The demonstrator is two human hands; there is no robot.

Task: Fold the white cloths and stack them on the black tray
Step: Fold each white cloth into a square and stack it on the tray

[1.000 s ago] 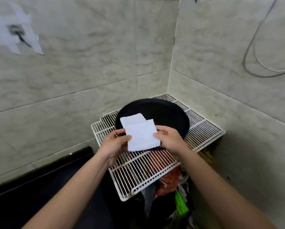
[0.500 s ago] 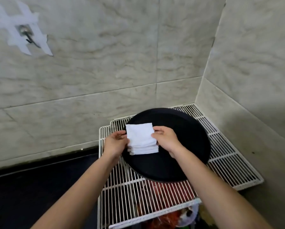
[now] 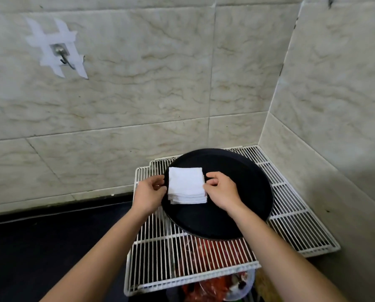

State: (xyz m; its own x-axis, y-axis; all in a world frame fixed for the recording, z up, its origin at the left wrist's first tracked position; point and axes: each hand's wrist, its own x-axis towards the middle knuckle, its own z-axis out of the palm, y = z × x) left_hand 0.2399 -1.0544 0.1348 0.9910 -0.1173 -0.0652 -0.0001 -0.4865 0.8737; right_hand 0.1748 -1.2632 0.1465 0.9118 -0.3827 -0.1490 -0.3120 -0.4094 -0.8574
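Vs prev frame: white cloth stack (image 3: pixel 186 185) down on black tray (image 3: pixel 236 214) (left part); L hand (image 3: pixel 150 192), R hand (image 3: pixel 222 191) curled at edges, grip unclear.

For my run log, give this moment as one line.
cloth stack: folded, on black tray | tray: on wire rack | left hand: at stack's left edge | right hand: at right edge | grip: unclear

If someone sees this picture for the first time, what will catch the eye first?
A stack of folded white cloths lies on a round black tray, the left hand and right hand at its sides. The tray sits on a white wire rack in a tiled corner.
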